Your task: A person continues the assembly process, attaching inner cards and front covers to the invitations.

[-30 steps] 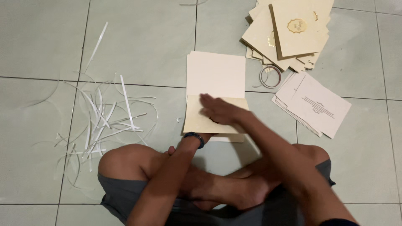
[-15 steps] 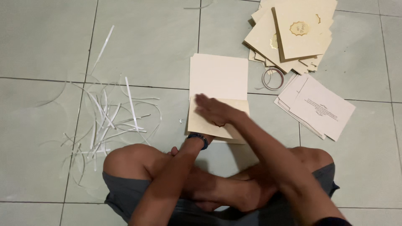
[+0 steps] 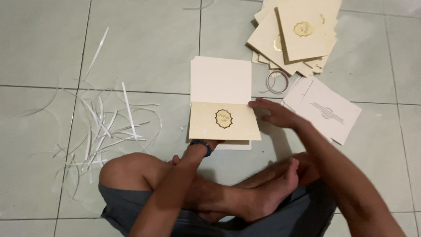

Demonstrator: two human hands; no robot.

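The tiled floor [image 3: 144, 52] carries everything. A cream folded card [image 3: 221, 103] lies open on it. Left of the card, white paper strips [image 3: 105, 127]; up-right, a stack of cards [image 3: 298, 35]. The right hand [image 3: 276, 113] hovers open-fingered at the card's right edge; the left hand's [image 3: 210, 141] fingers are hidden under its flap.

The left hand [image 3: 210, 144] reaches forward over the crossed legs, its fingers mostly hidden. The right hand [image 3: 274, 114] is stretched flat, fingers open and pointing left.
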